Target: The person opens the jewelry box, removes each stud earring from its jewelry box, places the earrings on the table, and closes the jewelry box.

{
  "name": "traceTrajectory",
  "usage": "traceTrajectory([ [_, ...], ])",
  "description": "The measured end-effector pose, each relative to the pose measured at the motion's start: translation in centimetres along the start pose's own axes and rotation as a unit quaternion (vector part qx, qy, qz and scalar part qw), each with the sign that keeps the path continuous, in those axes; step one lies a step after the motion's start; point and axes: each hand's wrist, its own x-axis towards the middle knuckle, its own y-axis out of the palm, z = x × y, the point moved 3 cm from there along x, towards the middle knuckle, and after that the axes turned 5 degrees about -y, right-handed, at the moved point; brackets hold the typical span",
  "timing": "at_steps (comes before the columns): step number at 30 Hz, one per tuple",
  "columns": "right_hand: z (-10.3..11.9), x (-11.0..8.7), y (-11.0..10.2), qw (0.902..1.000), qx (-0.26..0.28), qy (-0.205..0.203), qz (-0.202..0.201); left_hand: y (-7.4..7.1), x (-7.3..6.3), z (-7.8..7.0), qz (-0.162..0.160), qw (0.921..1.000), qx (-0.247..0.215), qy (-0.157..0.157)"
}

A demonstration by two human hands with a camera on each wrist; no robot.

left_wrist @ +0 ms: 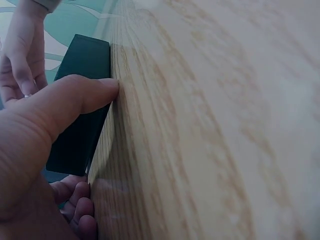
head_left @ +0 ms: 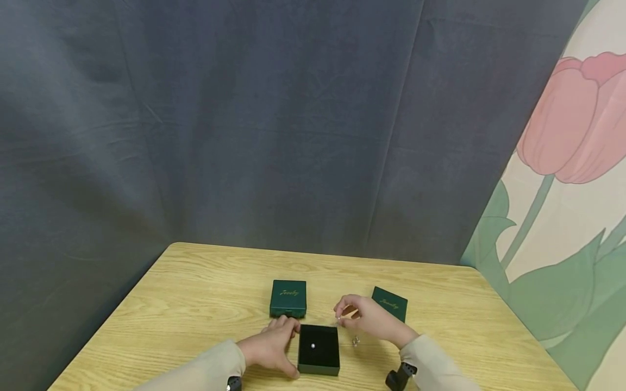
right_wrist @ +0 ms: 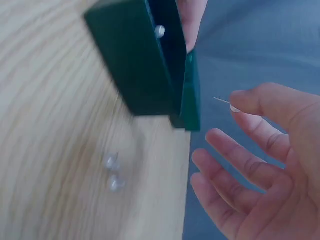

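Observation:
My left hand [head_left: 271, 347] steadies an open dark green jewelry box [head_left: 319, 370] with a black lining, thumb at its near corner and fingers at its far left corner. A white pearl stud [head_left: 313, 346] sits on the lining. Just beyond the box's right side, my right hand [head_left: 369, 319] pinches a pearl stud earring [right_wrist: 234, 108] between thumb and index finger, its thin post sticking out. The other right-hand fingers are spread and loosely bent in the right wrist view. Small shiny earrings [head_left: 355, 341] lie on the table right of the box.
A closed green jewelry box [head_left: 288, 296] with gold lettering stands behind the open one. To the right, a green lettered lid [head_left: 391, 302] lies partly behind my right hand. The wooden table [head_left: 210, 282] ends at a dark curtain [head_left: 293, 136].

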Motion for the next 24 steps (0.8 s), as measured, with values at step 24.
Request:
traceTrajectory([
  [24, -3.5, -0.6, 0.4, 0.9976, -0.058, 0.014, 0.036, 0.1, -0.1, -0.2, -0.004, 0.9999, 0.006, -0.007],
])
